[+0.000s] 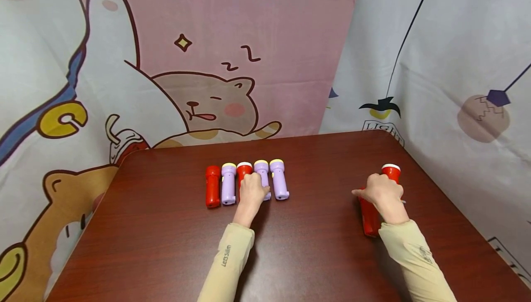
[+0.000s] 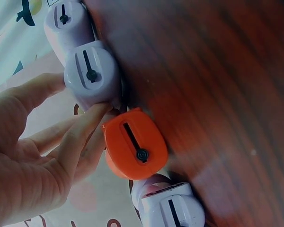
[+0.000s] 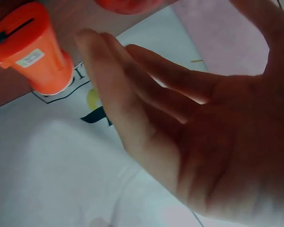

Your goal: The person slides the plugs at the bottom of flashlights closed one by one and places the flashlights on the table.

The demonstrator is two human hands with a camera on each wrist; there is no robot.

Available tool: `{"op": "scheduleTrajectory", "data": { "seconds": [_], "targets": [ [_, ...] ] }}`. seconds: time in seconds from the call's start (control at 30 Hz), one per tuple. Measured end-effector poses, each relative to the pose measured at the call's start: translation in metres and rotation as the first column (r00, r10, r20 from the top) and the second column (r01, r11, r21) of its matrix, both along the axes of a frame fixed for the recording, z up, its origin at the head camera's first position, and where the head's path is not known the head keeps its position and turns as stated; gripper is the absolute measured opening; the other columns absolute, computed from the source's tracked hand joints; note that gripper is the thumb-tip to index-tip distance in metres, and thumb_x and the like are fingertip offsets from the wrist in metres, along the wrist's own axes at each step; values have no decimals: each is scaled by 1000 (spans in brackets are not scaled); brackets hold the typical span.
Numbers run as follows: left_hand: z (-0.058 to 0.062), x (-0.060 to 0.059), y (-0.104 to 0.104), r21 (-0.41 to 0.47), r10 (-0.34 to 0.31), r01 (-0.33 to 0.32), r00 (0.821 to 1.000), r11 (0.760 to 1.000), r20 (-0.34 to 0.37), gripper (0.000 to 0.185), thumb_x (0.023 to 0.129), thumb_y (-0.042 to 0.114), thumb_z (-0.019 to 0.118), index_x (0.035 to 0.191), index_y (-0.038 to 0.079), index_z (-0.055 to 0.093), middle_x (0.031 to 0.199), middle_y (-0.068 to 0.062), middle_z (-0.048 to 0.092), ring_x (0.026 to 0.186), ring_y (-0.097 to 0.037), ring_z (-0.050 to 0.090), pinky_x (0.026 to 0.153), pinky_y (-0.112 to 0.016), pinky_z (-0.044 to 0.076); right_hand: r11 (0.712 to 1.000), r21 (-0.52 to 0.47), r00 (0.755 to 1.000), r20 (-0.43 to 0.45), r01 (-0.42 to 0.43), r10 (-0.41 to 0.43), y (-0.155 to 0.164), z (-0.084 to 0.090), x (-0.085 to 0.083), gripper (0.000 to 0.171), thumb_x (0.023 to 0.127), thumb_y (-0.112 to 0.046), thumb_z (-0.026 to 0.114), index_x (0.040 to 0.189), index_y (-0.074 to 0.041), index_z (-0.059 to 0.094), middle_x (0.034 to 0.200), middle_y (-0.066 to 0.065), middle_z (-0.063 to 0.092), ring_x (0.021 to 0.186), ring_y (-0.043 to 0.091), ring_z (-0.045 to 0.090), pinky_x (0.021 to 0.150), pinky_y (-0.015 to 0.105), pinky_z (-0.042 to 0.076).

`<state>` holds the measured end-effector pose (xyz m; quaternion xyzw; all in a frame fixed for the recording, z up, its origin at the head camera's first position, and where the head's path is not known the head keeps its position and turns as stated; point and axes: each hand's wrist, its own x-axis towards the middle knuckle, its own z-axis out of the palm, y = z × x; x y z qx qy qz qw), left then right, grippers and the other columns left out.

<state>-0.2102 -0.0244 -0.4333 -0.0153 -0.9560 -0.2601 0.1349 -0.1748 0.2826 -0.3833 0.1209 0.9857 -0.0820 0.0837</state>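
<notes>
Five flashlights lie in a row in the head view: a red flashlight (image 1: 213, 186) leftmost, then a purple one (image 1: 228, 184), a red one (image 1: 244, 168) partly covered, and two purple ones. My left hand (image 1: 252, 193) pinches the fourth, a purple flashlight (image 2: 92, 78), thumb on one side and fingers between it and the neighbouring orange-looking red flashlight (image 2: 137, 144). Over at the right, my right hand (image 1: 383, 191) hovers with extended fingers, apart from a red flashlight (image 3: 31, 47) in the right wrist view. Another red object (image 1: 370, 216) lies below this hand, partly hidden.
The rightmost purple flashlight (image 1: 280, 180) lies just right of the one at my left hand. A brown wooden table (image 1: 315, 242) carries everything. Printed cloth (image 1: 286, 30) hangs close behind its back and side edges.
</notes>
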Motion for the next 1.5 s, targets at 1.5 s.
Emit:
{"op": "scheduleTrajectory", "data": {
  "seconds": [1.5],
  "targets": [
    [0,-1,1,7,13,-13,999,1000,45,24,66,13,83,72,-4,68,70,-22,66,67,-41,66,59,-44,53,997,-77,996,91,2,5,5,-16,-6,59,72,-36,75,100,12,59,84,26,58,71,33,55,67,53,47]
  ]
}}
